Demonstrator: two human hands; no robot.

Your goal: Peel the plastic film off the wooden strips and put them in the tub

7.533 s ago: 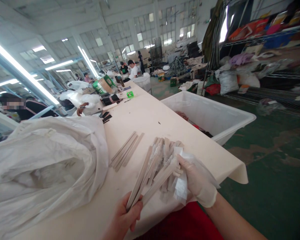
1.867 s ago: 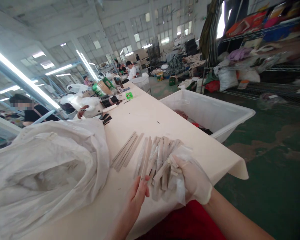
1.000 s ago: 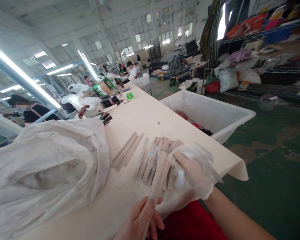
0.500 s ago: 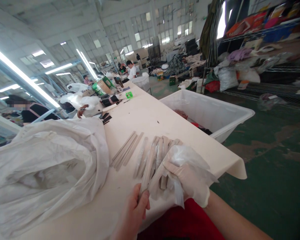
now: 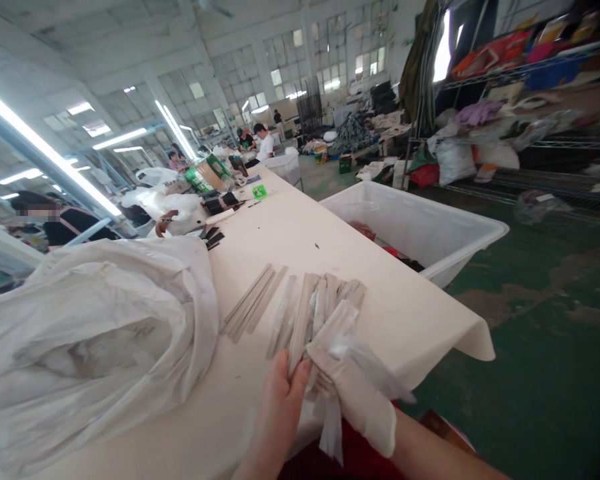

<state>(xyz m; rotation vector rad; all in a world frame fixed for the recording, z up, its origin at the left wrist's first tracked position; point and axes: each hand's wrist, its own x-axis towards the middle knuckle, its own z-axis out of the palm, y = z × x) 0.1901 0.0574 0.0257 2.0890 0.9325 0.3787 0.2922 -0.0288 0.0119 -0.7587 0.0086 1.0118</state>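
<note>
A fan of flat beige strips (image 5: 325, 300), some in clear wrapping, lies on the cream table (image 5: 300, 233) in front of me. My bare left hand (image 5: 280, 407) pinches the near end of one long strip (image 5: 300, 323) that points away from me. My right hand (image 5: 353, 390), in a loose clear plastic glove, is closed over the near ends of the fanned strips just right of the left hand. A separate neat row of thin strips (image 5: 253, 301) lies flat to the left, untouched.
A large white woven sack (image 5: 90, 340) slumps on the table's left. A white plastic tub (image 5: 415, 230) stands on the green floor to the right. Other people sit far along the table among bags and boxes. Wire shelving with bundles fills the right background.
My right hand has drawn back toward me and gathered the strips' near ends. My left hand has slid forward along its strip and lies against the right hand.
</note>
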